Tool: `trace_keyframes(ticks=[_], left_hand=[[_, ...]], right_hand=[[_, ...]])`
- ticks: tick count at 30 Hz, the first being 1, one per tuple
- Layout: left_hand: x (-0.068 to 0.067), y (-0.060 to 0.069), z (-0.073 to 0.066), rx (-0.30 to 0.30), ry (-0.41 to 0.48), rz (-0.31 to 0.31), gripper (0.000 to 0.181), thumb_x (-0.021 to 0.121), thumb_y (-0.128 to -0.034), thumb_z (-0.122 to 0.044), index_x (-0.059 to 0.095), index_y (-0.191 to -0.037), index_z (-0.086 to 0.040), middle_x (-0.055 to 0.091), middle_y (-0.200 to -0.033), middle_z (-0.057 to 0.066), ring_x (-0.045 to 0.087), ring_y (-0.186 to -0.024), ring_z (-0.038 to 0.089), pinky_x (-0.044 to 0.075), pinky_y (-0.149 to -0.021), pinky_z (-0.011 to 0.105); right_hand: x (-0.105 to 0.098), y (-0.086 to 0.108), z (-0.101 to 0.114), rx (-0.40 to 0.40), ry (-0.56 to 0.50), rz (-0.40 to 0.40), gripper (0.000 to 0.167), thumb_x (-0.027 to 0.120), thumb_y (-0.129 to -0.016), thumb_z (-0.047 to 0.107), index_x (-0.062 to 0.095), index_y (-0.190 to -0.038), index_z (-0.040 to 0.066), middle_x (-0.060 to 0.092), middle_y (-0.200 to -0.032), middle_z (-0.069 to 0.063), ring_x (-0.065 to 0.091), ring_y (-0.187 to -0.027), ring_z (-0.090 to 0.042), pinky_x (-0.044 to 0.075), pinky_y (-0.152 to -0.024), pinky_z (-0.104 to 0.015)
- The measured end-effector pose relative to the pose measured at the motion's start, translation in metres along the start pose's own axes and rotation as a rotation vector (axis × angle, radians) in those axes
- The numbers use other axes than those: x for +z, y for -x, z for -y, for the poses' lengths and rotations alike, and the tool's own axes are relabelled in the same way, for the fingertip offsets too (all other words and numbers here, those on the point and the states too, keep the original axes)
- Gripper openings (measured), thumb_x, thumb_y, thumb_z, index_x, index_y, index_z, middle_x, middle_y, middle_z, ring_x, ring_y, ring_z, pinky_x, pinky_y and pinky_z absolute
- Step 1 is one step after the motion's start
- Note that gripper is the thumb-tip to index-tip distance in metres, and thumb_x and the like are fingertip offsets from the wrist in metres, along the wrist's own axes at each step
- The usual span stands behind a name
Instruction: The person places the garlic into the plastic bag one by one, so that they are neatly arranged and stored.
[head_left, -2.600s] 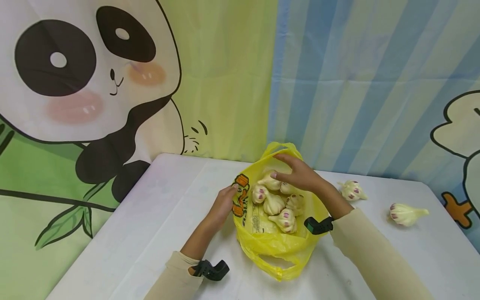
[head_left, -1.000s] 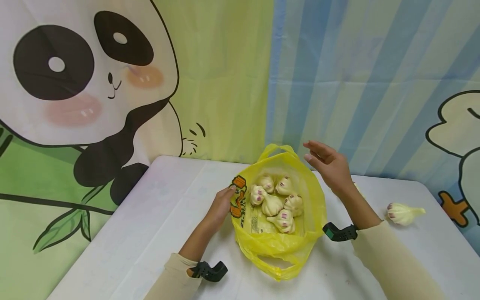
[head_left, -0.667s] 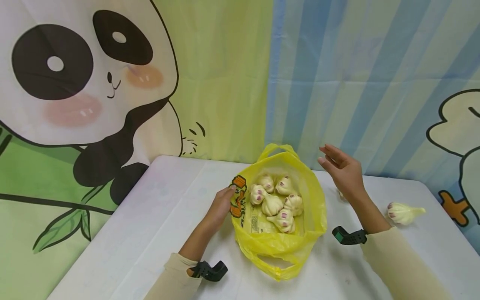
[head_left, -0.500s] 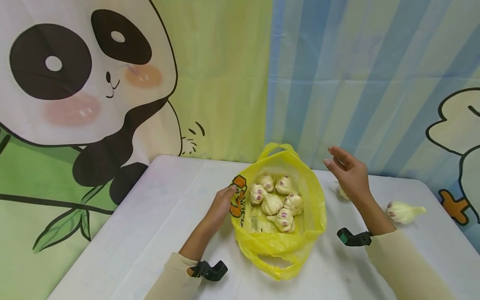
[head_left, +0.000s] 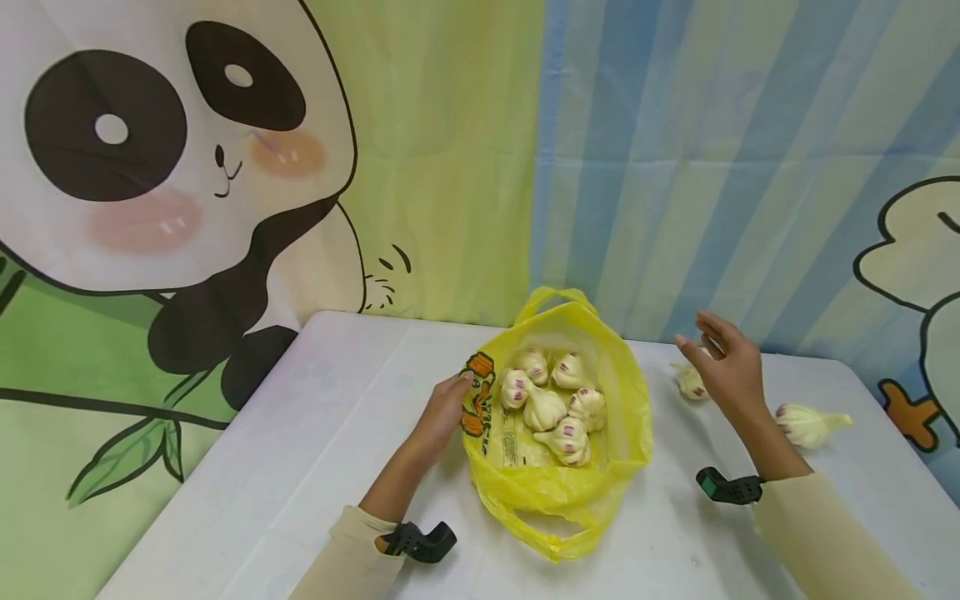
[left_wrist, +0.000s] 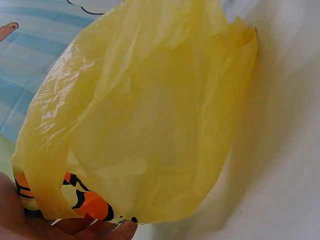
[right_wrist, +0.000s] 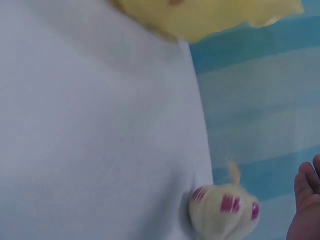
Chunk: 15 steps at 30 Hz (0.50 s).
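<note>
A yellow plastic bag [head_left: 555, 492] stands on the table with its mouth spread wide. Several garlic bulbs [head_left: 544, 408] lie inside it. My left hand [head_left: 441, 412] grips the bag's left rim beside an orange print, and the left wrist view shows its fingers against the yellow plastic [left_wrist: 145, 115]. To the right of the bag, my right hand [head_left: 729, 367] hovers with relaxed fingers and holds nothing. Partly behind it lies one loose garlic bulb [head_left: 688, 382], also seen in the right wrist view as a white bulb [right_wrist: 225, 212] with purple marks. Another garlic bulb [head_left: 808, 425] rests farther right.
The white table [head_left: 352, 400] ends at a hanging cloth backdrop [head_left: 622, 167] with a panda picture and blue stripes. Each wrist wears a small black camera band [head_left: 423, 543].
My right hand has come out from over the bag and moved right, near the loose garlic bulbs. The left hand stays on the bag's rim.
</note>
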<state>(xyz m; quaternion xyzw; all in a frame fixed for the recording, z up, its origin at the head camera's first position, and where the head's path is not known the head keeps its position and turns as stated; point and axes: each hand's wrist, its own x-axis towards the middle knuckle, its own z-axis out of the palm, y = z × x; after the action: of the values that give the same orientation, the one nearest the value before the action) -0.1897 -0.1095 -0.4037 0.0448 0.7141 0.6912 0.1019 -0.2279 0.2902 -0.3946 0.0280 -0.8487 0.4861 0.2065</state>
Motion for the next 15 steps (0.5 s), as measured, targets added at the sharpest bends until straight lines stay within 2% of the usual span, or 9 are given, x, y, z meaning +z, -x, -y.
trace_keyframes(ticks=[4,6,7,11,14,15], left_hand=[[0.0,-0.008,0.013,0.001,0.008,-0.009,0.049,0.032,-0.1071,-0.034,0.053,-0.134,0.0,0.063,-0.103,0.021,0.056,-0.105,0.041,0.041,-0.095,0.041],[0.0,-0.009,0.015,0.007,0.014,-0.009,0.049,0.032,-0.107,-0.034,0.053,-0.134,0.001,0.063,-0.103,0.02,0.056,-0.105,0.04,0.041,-0.096,0.042],[0.0,-0.008,0.013,0.005,0.017,-0.006,0.049,0.032,-0.1072,-0.033,0.053,-0.135,0.001,0.062,-0.103,0.02,0.056,-0.106,0.041,0.04,-0.097,0.043],[0.001,0.001,0.0,0.006,0.012,0.005,0.047,0.031,-0.1077,-0.028,0.051,-0.134,0.005,0.064,-0.1,0.017,0.054,-0.107,0.044,0.04,-0.097,0.044],[0.003,0.009,-0.012,0.007,0.005,0.008,0.046,0.031,-0.1077,-0.025,0.052,-0.133,0.006,0.064,-0.099,0.017,0.054,-0.107,0.045,0.04,-0.097,0.043],[0.004,0.009,-0.012,0.008,0.002,0.007,0.046,0.031,-0.1077,-0.026,0.052,-0.133,0.006,0.064,-0.099,0.017,0.054,-0.106,0.045,0.041,-0.096,0.042]], right_hand=[[-0.005,0.005,-0.011,0.046,0.031,-0.01,0.066,0.066,-0.093,0.035,0.039,-0.15,0.014,0.037,-0.151,-0.013,0.035,-0.138,-0.027,0.034,-0.106,-0.03],[-0.006,0.004,-0.024,0.052,0.037,-0.025,0.066,0.065,-0.093,0.038,0.038,-0.15,0.017,0.034,-0.153,-0.009,0.031,-0.14,-0.024,0.031,-0.107,-0.026],[-0.006,0.004,-0.031,0.05,0.047,-0.032,0.067,0.065,-0.093,0.041,0.038,-0.151,0.019,0.034,-0.153,-0.007,0.03,-0.141,-0.022,0.03,-0.106,-0.022],[-0.008,0.006,-0.037,0.086,0.044,-0.018,0.071,0.063,-0.093,0.044,0.034,-0.153,0.018,0.029,-0.155,-0.009,0.025,-0.143,-0.024,0.027,-0.109,-0.026],[-0.009,0.011,-0.026,0.141,0.022,0.006,0.074,0.063,-0.094,0.041,0.03,-0.153,0.012,0.026,-0.155,-0.018,0.022,-0.143,-0.033,0.025,-0.111,-0.042],[-0.009,0.012,-0.028,0.144,0.026,0.01,0.075,0.063,-0.094,0.042,0.029,-0.154,0.012,0.024,-0.156,-0.018,0.021,-0.143,-0.033,0.025,-0.111,-0.043]])
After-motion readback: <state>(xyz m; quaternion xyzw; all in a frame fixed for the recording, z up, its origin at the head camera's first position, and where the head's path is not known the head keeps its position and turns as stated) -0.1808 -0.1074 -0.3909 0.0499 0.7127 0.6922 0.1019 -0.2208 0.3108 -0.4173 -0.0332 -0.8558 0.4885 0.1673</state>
